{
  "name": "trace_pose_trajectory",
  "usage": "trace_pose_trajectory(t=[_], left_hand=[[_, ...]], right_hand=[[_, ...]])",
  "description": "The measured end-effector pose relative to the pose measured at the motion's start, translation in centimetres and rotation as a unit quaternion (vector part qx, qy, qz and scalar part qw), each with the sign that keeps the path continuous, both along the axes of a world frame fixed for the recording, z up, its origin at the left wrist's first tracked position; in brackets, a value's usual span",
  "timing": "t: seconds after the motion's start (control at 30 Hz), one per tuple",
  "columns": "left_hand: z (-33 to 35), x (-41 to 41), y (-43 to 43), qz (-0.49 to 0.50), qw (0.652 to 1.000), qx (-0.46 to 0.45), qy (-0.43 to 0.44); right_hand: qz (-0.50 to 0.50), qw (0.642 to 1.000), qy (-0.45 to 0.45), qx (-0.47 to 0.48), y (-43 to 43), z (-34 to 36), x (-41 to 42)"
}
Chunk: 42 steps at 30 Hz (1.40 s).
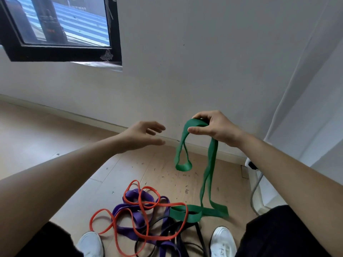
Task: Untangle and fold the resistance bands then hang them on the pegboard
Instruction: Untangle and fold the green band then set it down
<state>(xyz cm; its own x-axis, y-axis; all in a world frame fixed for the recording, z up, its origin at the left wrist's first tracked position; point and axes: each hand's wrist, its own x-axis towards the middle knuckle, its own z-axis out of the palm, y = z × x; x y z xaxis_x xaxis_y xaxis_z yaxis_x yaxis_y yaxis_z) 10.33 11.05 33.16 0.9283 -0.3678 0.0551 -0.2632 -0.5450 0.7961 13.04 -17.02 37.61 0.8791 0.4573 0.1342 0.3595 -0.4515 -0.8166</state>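
Matt rubbery green band (208, 164) above scuffed pale wood floor (74, 164).

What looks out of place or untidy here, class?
The orange band, purple band and black band lie tangled in a heap on the floor; the green band, held by the right hand, trails into it.

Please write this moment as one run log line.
right hand: holds green band raised | left hand: open, beside it | orange band, purple band, black band: tangled on floor
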Motion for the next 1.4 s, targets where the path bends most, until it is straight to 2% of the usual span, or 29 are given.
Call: trace_pose_trajectory(t=[0.1,0.23,0.43,0.63,0.73,0.9,1.0,1.1,1.23,1.4], left_hand=[[0.9,0.0,-2.0,-0.036,0.999,-0.027,-0.004],[0.8,-0.3,-3.9,-0.083,0.996,-0.013,0.006],[1.7,-0.5,-4.1,-0.068,0.995,-0.069,0.024],[2.7,-0.5,-3.6,-0.04,0.99,-0.132,-0.017],[3.2,-0.5,-3.1,-0.036,0.986,-0.163,-0.007],[4.3,0.0,-1.6,0.022,0.967,-0.255,-0.011],[4.7,0.4,0.5,0.04,0.96,-0.277,-0.018],[4.0,0.8,2.9,0.035,0.97,-0.242,0.009],[2.0,1.5,6.1,0.026,0.989,-0.137,0.051],[0.8,1.4,6.9,0.008,0.995,-0.032,0.097]], right_hand=[[0.021,0.999,-0.002,-0.035,1.4,0.2,-0.4],[0.042,0.997,0.01,-0.059,1.9,0.8,-0.6],[0.062,0.995,0.038,-0.071,1.4,0.8,-0.7],[0.095,0.99,0.092,-0.057,1.5,0.5,-0.7],[0.079,0.99,0.101,-0.056,1.9,-0.4,-0.3],[0.056,0.985,0.099,-0.126,1.6,-3.7,0.8],[0.043,0.985,0.122,-0.116,0.5,-4.6,1.4],[0.024,0.986,0.137,-0.089,-0.5,-3.9,1.8],[0.033,0.988,0.136,-0.061,-1.5,-1.6,2.0],[0.022,0.995,0.084,0.039,-0.6,0.9,1.8]])
